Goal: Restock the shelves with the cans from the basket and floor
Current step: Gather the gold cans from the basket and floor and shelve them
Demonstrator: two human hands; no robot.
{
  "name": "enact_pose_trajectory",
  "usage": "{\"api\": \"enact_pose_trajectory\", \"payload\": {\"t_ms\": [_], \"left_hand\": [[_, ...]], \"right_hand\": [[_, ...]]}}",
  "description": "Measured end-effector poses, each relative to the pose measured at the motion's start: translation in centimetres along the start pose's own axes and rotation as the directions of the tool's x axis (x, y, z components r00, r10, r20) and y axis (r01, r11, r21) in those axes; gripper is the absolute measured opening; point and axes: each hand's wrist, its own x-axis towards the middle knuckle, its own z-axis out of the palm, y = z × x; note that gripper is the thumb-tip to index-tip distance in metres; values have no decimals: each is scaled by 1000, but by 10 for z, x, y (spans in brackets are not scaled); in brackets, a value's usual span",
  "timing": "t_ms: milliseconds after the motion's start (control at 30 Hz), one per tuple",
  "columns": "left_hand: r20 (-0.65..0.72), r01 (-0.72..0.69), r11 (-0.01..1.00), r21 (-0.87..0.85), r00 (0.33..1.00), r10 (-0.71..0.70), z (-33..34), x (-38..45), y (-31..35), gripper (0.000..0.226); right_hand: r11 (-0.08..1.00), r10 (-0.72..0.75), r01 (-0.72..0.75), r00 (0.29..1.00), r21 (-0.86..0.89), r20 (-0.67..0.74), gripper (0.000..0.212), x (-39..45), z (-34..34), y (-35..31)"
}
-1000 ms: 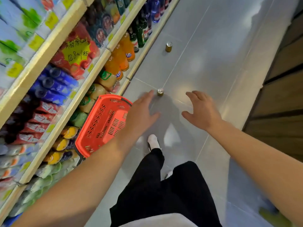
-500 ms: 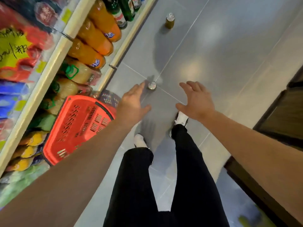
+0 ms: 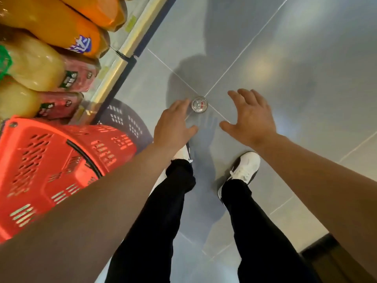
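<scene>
You are standing over a single can (image 3: pixel 199 104) that is sitting upright on the grey tiled floor (image 3: pixel 285 58), right at the cross where four tile joints meet, so only its silver lid with the pull tab is facing you. Take that can as your landmark.

Your left hand (image 3: pixel 173 124) is hovering just to the left of the can, fingers (image 3: pixel 179 106) loose and spread, holding nothing; whether the fingertips are touching the can's rim I cannot tell. Your right hand (image 3: pixel 250 117) is hanging on the far side of the can, a little apart, palm down and also splayed and empty. Bracketing the can from both sides like this looks like the set-up for a pick from above.

Your two white shoes (image 3: pixel 243 170) are planted just behind the can, which is keeping it within a straight downward reach.

Left of the can and a little behind it, the red basket (image 3: pixel 51 160) is lying tipped against the shelf; you are seeing its slotted wall, and whatever is inside is hidden.

Further left of the can, the bottom shelf (image 3: pixel 114 72) is carrying large orange and pale yellow drink bottles (image 3: pixel 51 25) lying with their bases outward. No cans are showing on it, so I judge the restocking spot is out of view.
</scene>
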Motion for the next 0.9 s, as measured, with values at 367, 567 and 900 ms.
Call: {"api": "enact_pose_trajectory", "payload": {"t_ms": [367, 567, 900], "left_hand": [[39, -85, 995, 52, 996, 83, 131, 133, -53, 86], [6, 25, 985, -169, 1000, -25, 129, 143, -37, 80], [-20, 52, 792, -609, 997, -81, -108, 45, 48, 59]], "right_hand": [[999, 22, -23, 999, 34, 27, 88, 97, 127, 66], [994, 46, -48, 999, 96, 23, 87, 88, 124, 73], [983, 88, -83, 996, 161, -23, 84, -30, -68, -3]]}}
